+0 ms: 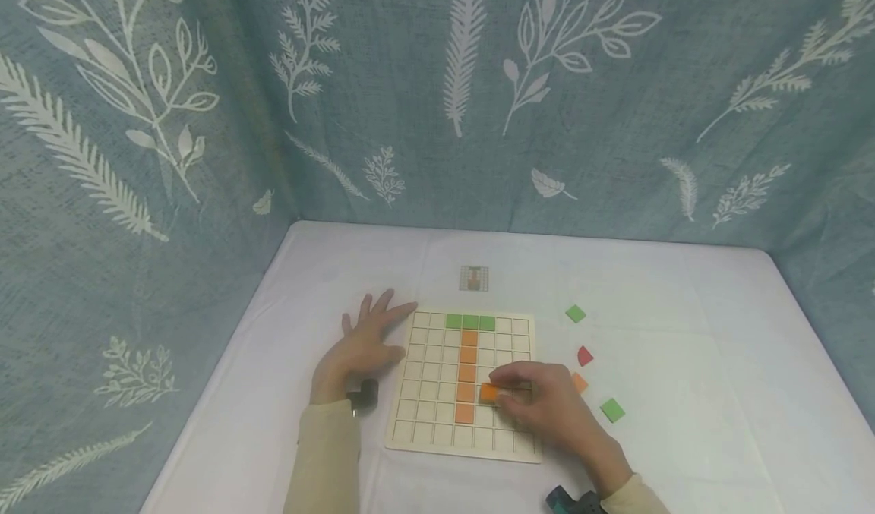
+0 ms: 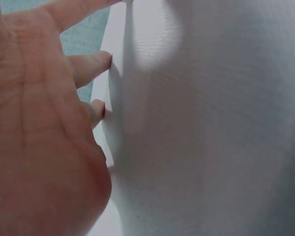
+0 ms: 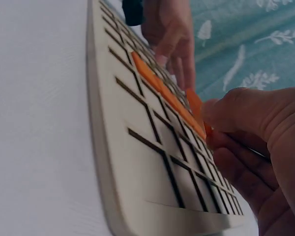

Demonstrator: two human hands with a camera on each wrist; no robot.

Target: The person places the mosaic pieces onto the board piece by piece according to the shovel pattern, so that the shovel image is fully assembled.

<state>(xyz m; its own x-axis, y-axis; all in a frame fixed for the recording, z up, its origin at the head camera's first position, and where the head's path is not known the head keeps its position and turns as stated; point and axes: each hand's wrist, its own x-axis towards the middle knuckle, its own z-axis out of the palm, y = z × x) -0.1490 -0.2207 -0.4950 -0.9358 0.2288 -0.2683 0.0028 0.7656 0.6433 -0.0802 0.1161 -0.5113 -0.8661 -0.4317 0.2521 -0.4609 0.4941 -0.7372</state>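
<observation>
So the right hand [image 1: 547, 402] is pinching an orange tile [image 1: 488, 393] over the grid board [image 1: 424, 436] — just right of the orange column [image 1: 467, 374]. Meanwhile the left hand [image 1: 368, 345] is resting by its left edge, fingers spread.

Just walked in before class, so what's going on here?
A person's right hand pinches an orange tile over a grid board, right of a column of five orange tiles with a row of three green tiles across its top. The left hand lies spread at the board's left edge. Two green pieces, a red piece and an orange piece lie to the board's right.
</observation>
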